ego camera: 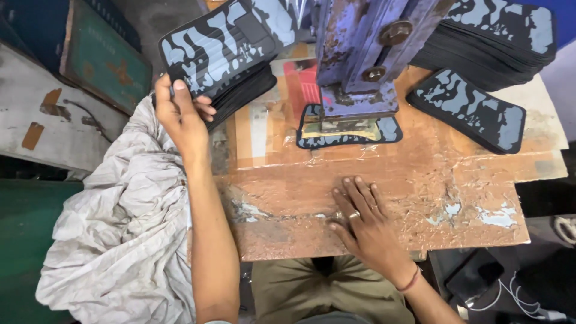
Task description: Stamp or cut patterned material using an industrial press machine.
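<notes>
Two hands mine, left hand pinching top pad of stack left of press, right hand flat, open, empty, below press, one pad under it.

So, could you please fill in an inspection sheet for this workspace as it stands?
Surface: worn brown taped cardboard worktop, scuffed and peeling.
Job's things: black-and-grey patterned flat piece under the blue metal press; one loose piece; stacks at left and right.
Clutter: crumpled grey cloth.
Grippers: left hand grips the left stack; right hand flat on the worktop.
Cables: white cable, lower right.
Surroundings: green board.
</notes>
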